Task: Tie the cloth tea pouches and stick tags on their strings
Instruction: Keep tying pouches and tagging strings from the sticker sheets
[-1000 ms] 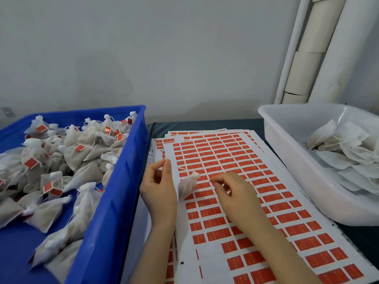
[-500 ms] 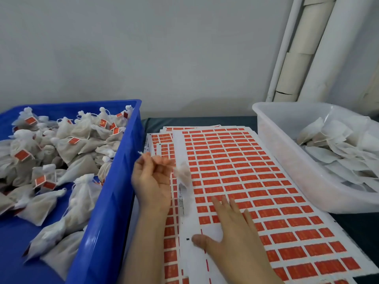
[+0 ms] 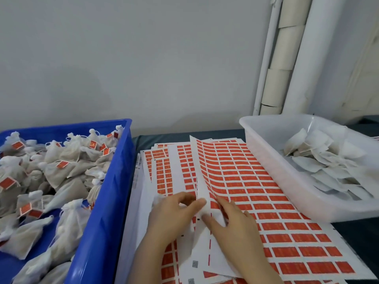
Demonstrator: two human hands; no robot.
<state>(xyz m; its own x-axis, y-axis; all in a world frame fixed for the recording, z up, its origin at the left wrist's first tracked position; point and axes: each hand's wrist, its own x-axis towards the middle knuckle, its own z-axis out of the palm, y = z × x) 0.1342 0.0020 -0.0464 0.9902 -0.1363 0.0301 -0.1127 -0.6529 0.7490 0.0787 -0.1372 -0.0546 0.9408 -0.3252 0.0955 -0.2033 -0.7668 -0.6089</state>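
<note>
Head view: L hand point(image 3: 174, 216) grip pinched on lifted sticker sheet point(image 3: 256, 181) edge; R hand point(image 3: 240, 228) grip apart, pressing flat. Risk: yanking creases/tears sheet, tags peel early.

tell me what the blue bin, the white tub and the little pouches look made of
Blue rectangular bin: probably hard plastic, given its smooth moulded rim and slight sheen.
White translucent tub: thin plastic, with milky, semi-clear, glossy walls.
Small off-white drawstring pouches: fine cloth, woven or non-woven. They look matte with soft creases, but the weave is too small to tell.
</note>
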